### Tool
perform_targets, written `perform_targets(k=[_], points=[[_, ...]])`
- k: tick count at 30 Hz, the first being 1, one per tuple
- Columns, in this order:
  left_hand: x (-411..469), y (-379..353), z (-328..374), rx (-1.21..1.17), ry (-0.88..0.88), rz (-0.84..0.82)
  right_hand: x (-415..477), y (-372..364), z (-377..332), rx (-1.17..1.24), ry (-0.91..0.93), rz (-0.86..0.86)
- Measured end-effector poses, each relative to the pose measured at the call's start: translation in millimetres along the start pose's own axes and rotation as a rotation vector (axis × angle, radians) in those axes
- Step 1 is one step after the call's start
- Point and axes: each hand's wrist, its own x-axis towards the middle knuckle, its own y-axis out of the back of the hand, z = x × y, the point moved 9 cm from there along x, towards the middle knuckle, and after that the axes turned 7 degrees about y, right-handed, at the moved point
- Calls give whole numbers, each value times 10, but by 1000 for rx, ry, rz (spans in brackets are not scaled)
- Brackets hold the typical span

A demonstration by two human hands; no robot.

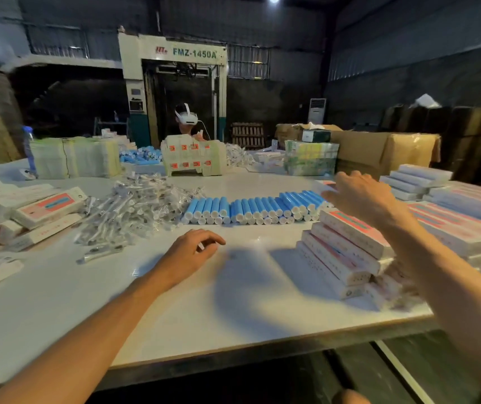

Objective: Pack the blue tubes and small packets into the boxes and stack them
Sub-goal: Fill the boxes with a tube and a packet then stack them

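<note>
your right hand (359, 196), fingers spread, hangs over the right end of the blue tubes (251, 208), caps facing you; left hand (195, 249), loosely curled, hovers short.

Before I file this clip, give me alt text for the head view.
A person's two bare hands are over a white table: the left hand near a heap of small clear packets, the right hand stretched over a row of blue tubes with white caps beside stacked white-and-pink boxes.

Blue tubes (255, 207), white-capped; white boxes (347, 249) with pink-red panels.
</note>
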Motion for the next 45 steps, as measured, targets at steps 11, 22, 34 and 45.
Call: perform_targets(k=[11,22,34,45], points=[[-23,-31,34,31,-39,-27,-345,-99,298,-261,-72,-111],[-21,108,59,114,-34,54,242,-255,-1723,314,309,186],[3,659,-372,306,470,187,435,-1705,-2608,1152,208,38],[-1105,2513,-1614,941,1171,110,520,-1964,-2714,1328,254,-71]])
